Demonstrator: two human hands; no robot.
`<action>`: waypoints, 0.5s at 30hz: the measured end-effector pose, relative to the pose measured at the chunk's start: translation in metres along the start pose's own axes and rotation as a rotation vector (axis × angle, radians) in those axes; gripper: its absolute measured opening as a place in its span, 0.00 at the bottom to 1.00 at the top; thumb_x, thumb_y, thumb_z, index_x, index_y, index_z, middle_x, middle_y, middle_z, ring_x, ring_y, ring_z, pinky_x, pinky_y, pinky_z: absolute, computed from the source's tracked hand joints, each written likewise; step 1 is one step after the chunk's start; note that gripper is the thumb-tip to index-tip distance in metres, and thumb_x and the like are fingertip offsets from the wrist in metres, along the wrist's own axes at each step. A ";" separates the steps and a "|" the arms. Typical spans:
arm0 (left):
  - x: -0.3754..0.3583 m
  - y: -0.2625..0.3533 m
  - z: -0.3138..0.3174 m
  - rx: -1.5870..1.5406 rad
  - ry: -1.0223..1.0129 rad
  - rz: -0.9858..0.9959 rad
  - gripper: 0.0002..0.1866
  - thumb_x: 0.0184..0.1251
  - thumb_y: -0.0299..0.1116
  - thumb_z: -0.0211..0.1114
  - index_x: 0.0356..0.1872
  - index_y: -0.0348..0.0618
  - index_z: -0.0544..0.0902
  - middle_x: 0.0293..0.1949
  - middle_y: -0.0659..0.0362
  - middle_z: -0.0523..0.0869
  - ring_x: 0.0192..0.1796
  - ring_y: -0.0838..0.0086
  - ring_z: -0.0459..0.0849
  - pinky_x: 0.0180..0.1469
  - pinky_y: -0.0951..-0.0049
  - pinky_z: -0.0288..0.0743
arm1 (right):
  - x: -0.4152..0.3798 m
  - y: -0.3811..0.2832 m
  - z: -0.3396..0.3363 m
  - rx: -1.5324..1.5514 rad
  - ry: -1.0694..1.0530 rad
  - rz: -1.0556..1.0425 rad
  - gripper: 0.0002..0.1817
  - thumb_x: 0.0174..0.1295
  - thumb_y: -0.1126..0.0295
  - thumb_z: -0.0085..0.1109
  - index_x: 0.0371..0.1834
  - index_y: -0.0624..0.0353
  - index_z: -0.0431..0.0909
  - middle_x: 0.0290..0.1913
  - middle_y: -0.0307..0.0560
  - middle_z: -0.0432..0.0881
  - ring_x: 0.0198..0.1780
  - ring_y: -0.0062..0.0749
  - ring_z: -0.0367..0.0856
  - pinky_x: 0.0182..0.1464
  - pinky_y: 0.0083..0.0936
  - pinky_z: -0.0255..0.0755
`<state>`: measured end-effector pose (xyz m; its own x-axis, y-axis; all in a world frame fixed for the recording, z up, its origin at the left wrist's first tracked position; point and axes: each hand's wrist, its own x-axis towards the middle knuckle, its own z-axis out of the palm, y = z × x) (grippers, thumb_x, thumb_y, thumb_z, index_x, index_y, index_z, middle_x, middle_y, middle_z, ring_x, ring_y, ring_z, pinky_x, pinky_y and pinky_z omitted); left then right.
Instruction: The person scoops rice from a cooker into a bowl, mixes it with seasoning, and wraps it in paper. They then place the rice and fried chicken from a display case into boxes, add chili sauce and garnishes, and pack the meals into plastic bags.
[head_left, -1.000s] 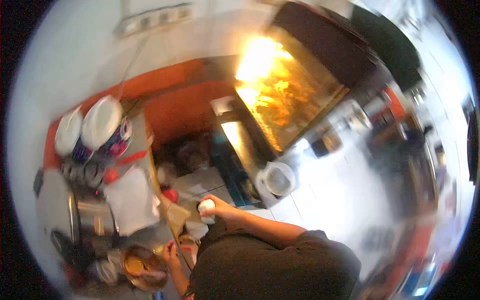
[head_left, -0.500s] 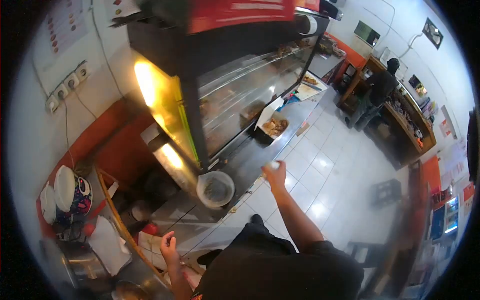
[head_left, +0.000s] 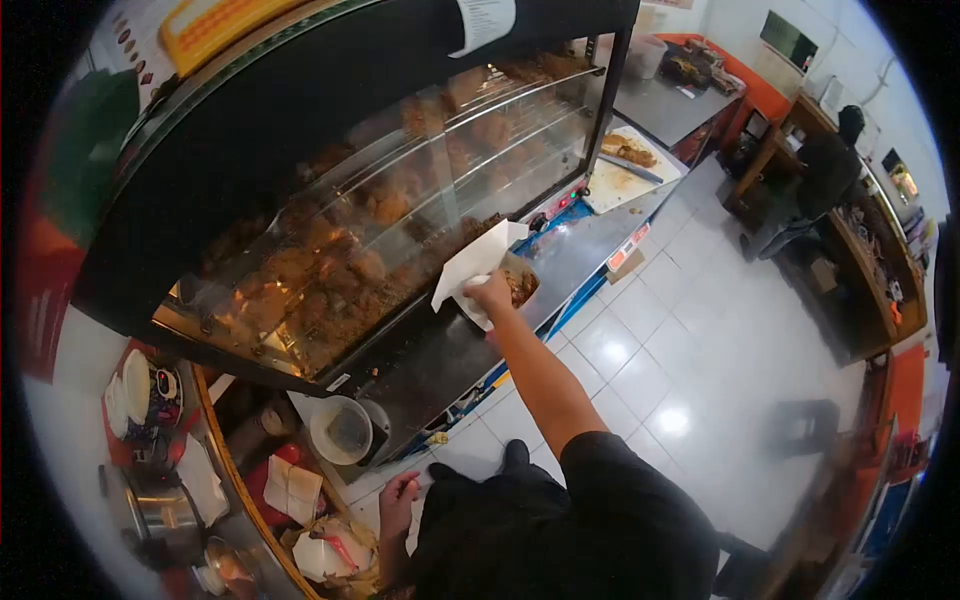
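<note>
On the dark metal counter, I see the open white cardboard box of food, mostly right of my nearer right hand, clasping a small white object; my left hand, contents unclear, hangs farther off.

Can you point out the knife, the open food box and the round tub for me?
Knife (head_left: 642,174): head view, on the middle part of its length.
Open food box (head_left: 478,256): head view, on its raised white lid.
Round tub (head_left: 323,440): head view, on its inner wall.
</note>
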<state>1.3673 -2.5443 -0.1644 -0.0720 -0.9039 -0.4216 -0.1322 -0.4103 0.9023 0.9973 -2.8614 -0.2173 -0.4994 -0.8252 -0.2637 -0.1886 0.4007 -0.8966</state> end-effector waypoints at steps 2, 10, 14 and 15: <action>0.014 0.011 0.013 0.055 -0.010 0.016 0.12 0.70 0.24 0.60 0.52 0.38 0.83 0.36 0.63 0.83 0.36 0.82 0.75 0.40 0.80 0.70 | -0.004 -0.004 -0.011 -0.143 -0.010 0.015 0.39 0.37 0.62 0.78 0.56 0.64 0.74 0.55 0.59 0.82 0.54 0.47 0.83 0.55 0.36 0.75; 0.095 0.064 0.076 -0.008 -0.056 0.035 0.11 0.71 0.28 0.59 0.51 0.40 0.84 0.38 0.64 0.83 0.38 0.82 0.78 0.40 0.79 0.72 | -0.023 -0.006 -0.020 -0.658 -0.173 -0.109 0.43 0.42 0.56 0.79 0.62 0.58 0.69 0.55 0.58 0.82 0.58 0.53 0.80 0.60 0.40 0.71; 0.169 0.046 0.124 -0.001 -0.279 0.072 0.17 0.72 0.30 0.61 0.60 0.40 0.78 0.41 0.61 0.83 0.38 0.80 0.79 0.39 0.78 0.73 | -0.038 0.016 -0.029 -0.034 -0.136 -0.207 0.35 0.44 0.61 0.76 0.56 0.60 0.72 0.53 0.60 0.82 0.58 0.53 0.80 0.61 0.37 0.71; 0.181 0.046 0.140 -0.006 -0.303 0.089 0.17 0.72 0.30 0.61 0.60 0.40 0.78 0.41 0.61 0.83 0.38 0.80 0.79 0.39 0.78 0.73 | -0.049 0.018 -0.032 -0.166 -0.015 -0.268 0.32 0.45 0.64 0.75 0.54 0.61 0.74 0.51 0.61 0.83 0.56 0.53 0.81 0.59 0.38 0.73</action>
<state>1.2096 -2.7103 -0.2116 -0.3748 -0.8595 -0.3476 -0.1066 -0.3325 0.9371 0.9916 -2.8012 -0.2088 -0.4008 -0.9156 -0.0318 -0.4477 0.2260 -0.8651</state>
